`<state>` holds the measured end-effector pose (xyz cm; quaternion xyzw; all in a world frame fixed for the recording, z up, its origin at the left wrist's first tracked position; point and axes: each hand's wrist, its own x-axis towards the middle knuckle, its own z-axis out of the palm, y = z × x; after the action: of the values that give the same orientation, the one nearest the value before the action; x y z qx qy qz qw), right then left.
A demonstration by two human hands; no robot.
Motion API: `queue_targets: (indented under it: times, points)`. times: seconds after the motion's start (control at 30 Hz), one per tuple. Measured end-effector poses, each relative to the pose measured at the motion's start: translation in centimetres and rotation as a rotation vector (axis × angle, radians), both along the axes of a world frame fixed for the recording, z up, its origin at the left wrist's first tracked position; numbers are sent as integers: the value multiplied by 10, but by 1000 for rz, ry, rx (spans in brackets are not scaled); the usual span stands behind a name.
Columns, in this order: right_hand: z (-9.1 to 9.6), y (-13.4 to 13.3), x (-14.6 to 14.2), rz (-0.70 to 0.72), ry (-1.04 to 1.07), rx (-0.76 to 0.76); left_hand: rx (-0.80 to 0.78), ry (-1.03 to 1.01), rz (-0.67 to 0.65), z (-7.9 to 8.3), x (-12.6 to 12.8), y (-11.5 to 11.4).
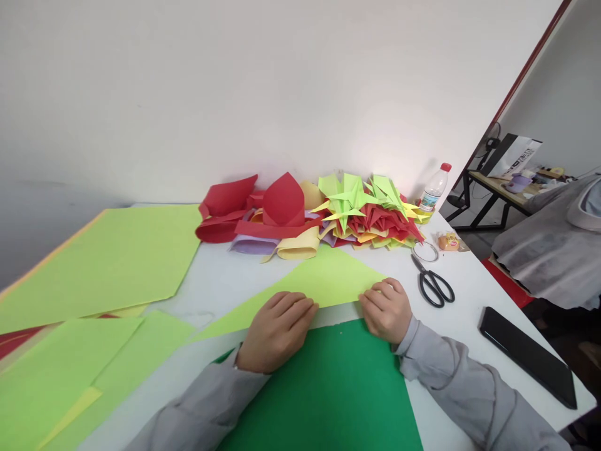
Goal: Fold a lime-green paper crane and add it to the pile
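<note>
A light green paper folded into a triangle [323,275] lies on the white table [225,275]. My left hand [277,329] rests on its lower edge with the fingers curled and pressed down on the paper. My right hand [387,308] presses the same edge a little to the right, fingers bent onto the fold. A dark green sheet [328,388] lies under my wrists, nearer to me.
A heap of folded and curled papers [310,219] in red, yellow, purple and green sits by the wall. Black scissors [434,283], a tape ring [426,252], a water bottle [434,186] and a dark phone [528,354] lie at the right. Large green sheets [103,263] cover the left.
</note>
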<state>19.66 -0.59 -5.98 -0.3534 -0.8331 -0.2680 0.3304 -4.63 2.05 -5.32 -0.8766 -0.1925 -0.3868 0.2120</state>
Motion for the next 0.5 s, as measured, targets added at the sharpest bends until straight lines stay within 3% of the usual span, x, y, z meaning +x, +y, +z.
queue_targets:
  times: [0.5]
  points:
    - [-1,3,27,-79,29,-8,3,9,-19,-2,-2,0]
